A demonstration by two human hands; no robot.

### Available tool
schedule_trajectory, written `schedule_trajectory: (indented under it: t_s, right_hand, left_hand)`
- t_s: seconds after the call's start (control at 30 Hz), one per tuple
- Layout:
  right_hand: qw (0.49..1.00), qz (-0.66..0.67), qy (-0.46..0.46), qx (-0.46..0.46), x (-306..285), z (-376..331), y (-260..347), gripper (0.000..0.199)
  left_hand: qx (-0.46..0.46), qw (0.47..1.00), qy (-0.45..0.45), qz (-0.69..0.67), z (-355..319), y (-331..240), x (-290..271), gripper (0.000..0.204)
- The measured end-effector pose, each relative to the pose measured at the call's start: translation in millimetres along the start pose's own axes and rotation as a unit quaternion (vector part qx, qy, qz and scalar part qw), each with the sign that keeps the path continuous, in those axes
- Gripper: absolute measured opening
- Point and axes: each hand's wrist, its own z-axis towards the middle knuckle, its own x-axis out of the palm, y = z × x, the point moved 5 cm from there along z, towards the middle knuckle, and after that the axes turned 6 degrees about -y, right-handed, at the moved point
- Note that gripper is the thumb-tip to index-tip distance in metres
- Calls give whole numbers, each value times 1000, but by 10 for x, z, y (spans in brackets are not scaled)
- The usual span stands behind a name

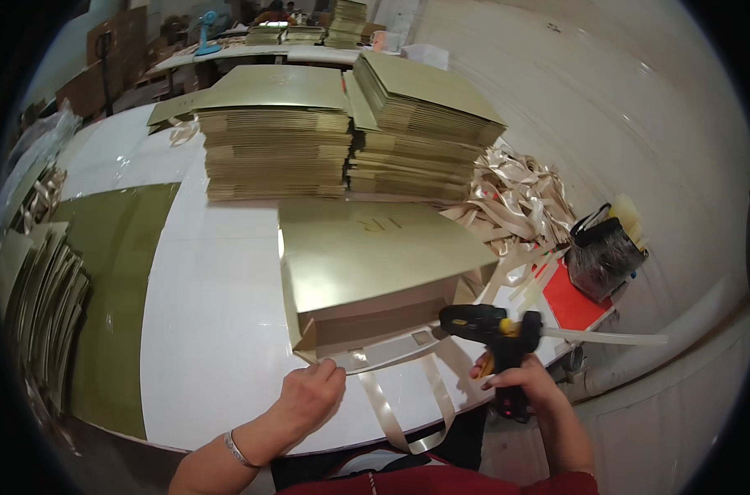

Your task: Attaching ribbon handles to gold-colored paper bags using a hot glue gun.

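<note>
A flat gold paper bag (375, 256) lies on the white table (218, 330), its brown open end toward me. A cream ribbon handle (408, 396) loops from that end over the table's near edge. My left hand (309, 396) presses the bag's near left corner where the ribbon meets it. My right hand (519, 379) grips a black and yellow glue gun (490, 326), whose nozzle points left at the ribbon's right end on the bag's edge.
Two tall stacks of flat gold bags (276, 140) (424, 132) stand behind. A heap of cream ribbons (515, 202) lies at the right, beside a black bag (602, 256) and a red sheet (569, 301). More gold sheets (37, 297) lean at the left.
</note>
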Motion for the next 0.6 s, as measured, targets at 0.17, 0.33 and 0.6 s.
schedule_trajectory:
  t_s: [0.17, 0.33, 0.6]
  right_hand:
    - [964, 227, -98, -99, -468, -298, -366, 49]
    - [821, 142, -539, -128, -1693, -418, -1192, 26]
    - [851, 315, -415, 70, -2935, -436, -1589, 20]
  left_hand:
    - [-10, 1000, -3, -4, -10, 6, -1, 13]
    - [-19, 998, -47, -32, -4, 0, -12, 14]
    - [-31, 992, -108, -55, 66, -50, 7, 17]
